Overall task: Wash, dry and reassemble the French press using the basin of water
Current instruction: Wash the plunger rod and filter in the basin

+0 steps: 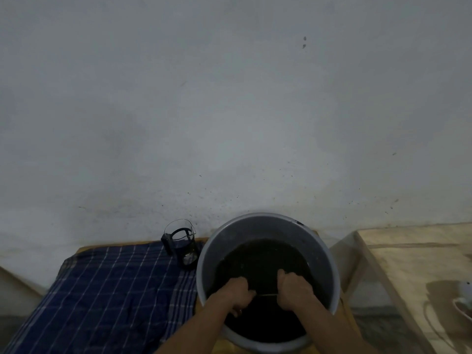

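Observation:
A grey basin (329,254) holds dark water. Both my hands are inside it, partly under the surface. My left hand (236,290) and my right hand (293,287) each grip one end of a thin metal plunger rod (265,294), which lies level between them just above the water. What is at the rod's ends is hidden by my fingers and the dark water. The French press beaker (182,242), clear glass in a black frame with a handle, stands upright to the left of the basin on a blue checked cloth (107,290).
A pale wall rises right behind the basin and the beaker. To the right sits a light wooden surface (408,264) with wet marks and a white dish (463,306) at the frame's edge. The cloth covers a yellowish table.

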The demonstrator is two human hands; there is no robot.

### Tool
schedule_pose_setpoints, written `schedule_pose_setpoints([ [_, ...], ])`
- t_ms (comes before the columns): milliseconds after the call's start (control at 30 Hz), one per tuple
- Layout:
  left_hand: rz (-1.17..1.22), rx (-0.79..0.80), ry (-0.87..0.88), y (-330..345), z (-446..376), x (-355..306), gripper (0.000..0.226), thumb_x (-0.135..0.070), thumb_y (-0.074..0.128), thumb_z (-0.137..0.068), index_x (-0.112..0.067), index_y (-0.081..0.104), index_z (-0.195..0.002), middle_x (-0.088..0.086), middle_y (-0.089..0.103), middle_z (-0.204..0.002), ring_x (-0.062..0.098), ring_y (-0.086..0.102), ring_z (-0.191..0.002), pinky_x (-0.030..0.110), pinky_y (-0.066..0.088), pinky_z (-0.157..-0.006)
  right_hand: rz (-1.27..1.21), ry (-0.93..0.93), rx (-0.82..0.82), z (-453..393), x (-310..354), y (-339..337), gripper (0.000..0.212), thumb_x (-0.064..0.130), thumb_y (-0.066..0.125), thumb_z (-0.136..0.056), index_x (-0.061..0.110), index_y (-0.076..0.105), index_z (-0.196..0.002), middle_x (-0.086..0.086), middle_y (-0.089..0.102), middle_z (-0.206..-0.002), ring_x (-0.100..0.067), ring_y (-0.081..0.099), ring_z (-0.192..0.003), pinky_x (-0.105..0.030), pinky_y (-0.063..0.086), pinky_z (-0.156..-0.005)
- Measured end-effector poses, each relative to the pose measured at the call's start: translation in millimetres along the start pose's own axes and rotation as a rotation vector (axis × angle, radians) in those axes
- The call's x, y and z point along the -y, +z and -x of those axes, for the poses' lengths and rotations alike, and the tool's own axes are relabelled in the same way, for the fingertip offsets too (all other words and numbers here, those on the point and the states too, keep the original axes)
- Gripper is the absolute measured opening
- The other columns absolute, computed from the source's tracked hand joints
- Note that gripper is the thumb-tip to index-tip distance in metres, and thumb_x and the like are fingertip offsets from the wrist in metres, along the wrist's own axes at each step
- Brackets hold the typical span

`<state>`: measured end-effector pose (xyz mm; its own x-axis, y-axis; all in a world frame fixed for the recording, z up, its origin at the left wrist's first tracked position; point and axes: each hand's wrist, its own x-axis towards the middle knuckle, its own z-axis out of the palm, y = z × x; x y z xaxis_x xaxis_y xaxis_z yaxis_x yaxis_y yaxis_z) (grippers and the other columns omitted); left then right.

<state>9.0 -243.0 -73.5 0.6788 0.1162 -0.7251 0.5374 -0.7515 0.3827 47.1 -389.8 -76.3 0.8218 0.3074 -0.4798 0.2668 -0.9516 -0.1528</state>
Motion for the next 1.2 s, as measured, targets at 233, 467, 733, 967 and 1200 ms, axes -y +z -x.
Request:
schedule_pose_setpoints([
  [233,-0.061,0.004,-0.049,-1,4,-1,0.051,-0.045,0.047,-0.097,-0.007,0.044,-0.130,0.010,0.061,-0.103,0.019,0.061,-0.082,0.030,0.052,-0.071,-0.052,0.068,-0.056,2,1,-1,0.065,0.023,0.064,-0.085,0.012,0.028,-0.138,-0.016,0.042,-0.136,-0.030,0.050,-0.121,-0.039,0.048,-0.098],
  [467,-0.025,-0.125,-0.021,-2,3,1,0.033,-0.021,0.037,-0.103,-0.004,0.046,-0.130,0.014,0.060,-0.110,0.029,0.065,-0.104,0.032,0.056,-0.079,-0.130,-0.008,0.078,-3,1,-1,0.075,0.017,0.063,-0.085,0.016,0.021,-0.147,-0.012,0.051,-0.129,-0.026,0.055,-0.115,-0.038,0.049,-0.096],
  [733,-0.084,-0.114,0.073,-2,-2,3,0.045,-0.027,0.054,-0.094,-0.008,0.043,-0.134,0.013,0.050,-0.135,0.025,0.052,-0.120,0.035,0.046,-0.102,-0.117,0.084,-0.009,2,-1,-3,0.062,0.019,0.061,-0.087,0.011,0.029,-0.140,-0.013,0.051,-0.128,-0.026,0.057,-0.114,-0.037,0.051,-0.094],
  [967,-0.057,-0.427,0.255,-20,9,4,0.027,-0.018,0.054,-0.094,-0.007,0.051,-0.119,0.016,0.062,-0.120,0.029,0.061,-0.110,0.038,0.049,-0.092,-0.244,-0.021,-0.196,11,1,-20,0.046,0.010,0.053,-0.088,0.017,0.038,-0.132,-0.009,0.058,-0.116,-0.024,0.061,-0.103,-0.040,0.055,-0.088],
  [1200,0.132,-0.672,0.471,-53,30,-6,0.023,-0.006,0.058,-0.089,-0.008,0.058,-0.113,0.009,0.066,-0.104,0.013,0.055,-0.087,0.017,0.039,-0.072,-0.152,-0.072,-0.661,41,23,-73,0.052,0.009,0.053,-0.088,0.018,0.035,-0.136,-0.012,0.053,-0.127,-0.030,0.054,-0.114,-0.038,0.050,-0.089],
])
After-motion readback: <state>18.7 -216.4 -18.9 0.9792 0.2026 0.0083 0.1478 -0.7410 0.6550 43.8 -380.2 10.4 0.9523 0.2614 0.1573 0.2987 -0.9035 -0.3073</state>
